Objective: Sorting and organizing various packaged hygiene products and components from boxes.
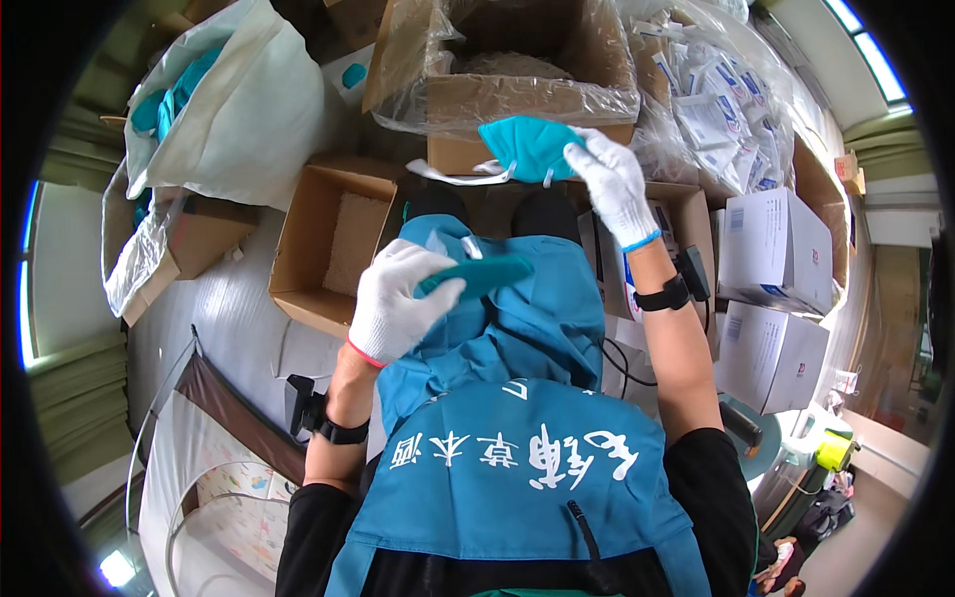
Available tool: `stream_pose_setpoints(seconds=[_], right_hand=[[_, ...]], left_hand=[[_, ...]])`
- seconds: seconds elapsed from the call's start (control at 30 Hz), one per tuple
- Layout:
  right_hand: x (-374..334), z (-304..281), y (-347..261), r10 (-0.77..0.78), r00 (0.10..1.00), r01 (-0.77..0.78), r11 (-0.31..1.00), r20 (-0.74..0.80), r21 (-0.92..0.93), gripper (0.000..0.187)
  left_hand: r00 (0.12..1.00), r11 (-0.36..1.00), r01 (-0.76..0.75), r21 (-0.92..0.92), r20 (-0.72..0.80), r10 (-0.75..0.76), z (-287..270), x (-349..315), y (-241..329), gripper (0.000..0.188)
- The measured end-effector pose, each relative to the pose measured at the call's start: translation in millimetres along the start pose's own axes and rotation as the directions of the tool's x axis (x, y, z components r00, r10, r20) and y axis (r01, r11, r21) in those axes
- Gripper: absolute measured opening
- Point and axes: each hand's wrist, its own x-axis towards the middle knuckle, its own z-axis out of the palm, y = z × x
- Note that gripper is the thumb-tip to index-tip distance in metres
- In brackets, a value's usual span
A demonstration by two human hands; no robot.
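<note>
I have 2 teal masks up off my lap, 1 to each hand, and what matters is how they lie to each other. My right hand (609, 179) is the farther out from my body, its fingers closed in a pinch on the right end of the upper mask (527, 147). From that grip the mask reaches leftward, its long axis running mostly side to side, its broad face turned up to me. White straps (463, 179) trail off to its left and below it, free of my fingers.

My left hand (398, 298) is nearer my belly, thumb and fingers narrowed on the left end of the lower mask (487, 279). This piece points away from the grip to the right, also lying crosswise but almost edge-on to me, above my blue apron (537, 338). It is blurred, so I can't tell how its straps sit.

So the upper mask is ahead of the lower and a little to its right, with a clear gap between the 2.

Past the upper mask stands a large plastic-lined carton (532, 104), nearer to my right hand than to my left; I can't tell whether mask and carton touch. A smaller open box (303, 234) sits just beyond my left hand, toward the left.
</note>
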Motion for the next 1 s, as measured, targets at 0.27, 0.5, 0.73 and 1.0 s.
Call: stream_pose_setpoints(seconds=[0.27, 0.5, 0.73, 1.0], right_hand=[[-21.0, 10.9, -37.5, -0.005, 1.000, 0.009, 0.989, 0.024, -0.145, 0.020], [-29.0, 27.5, -29.6, 0.040, 0.923, -0.341, 0.546, 0.383, 0.765, 0.058], [-39.0, 70.6, -33.5, 0.171, 0.985, -0.175, 0.963, 0.037, 0.207, 0.030], [-34.5, 105.6, -18.4, 0.070, 0.986, -0.097, 0.980, 0.153, 0.173, 0.018]], left_hand=[[0.975, 0.888, -0.189, -0.419, -0.191, 0.118, 21.0, 41.8, -4.0, 0.016], [0.950, 0.738, -0.048, -0.673, -0.259, -0.175, 48.4, 74.6, -8.3, 0.023], [0.889, 0.809, -0.188, -0.557, -0.446, -0.101, 52.6, 96.1, -15.2, 0.027], [0.802, 0.812, -0.099, -0.575, -0.529, -0.276, 61.2, 122.3, -41.0, 0.025]])
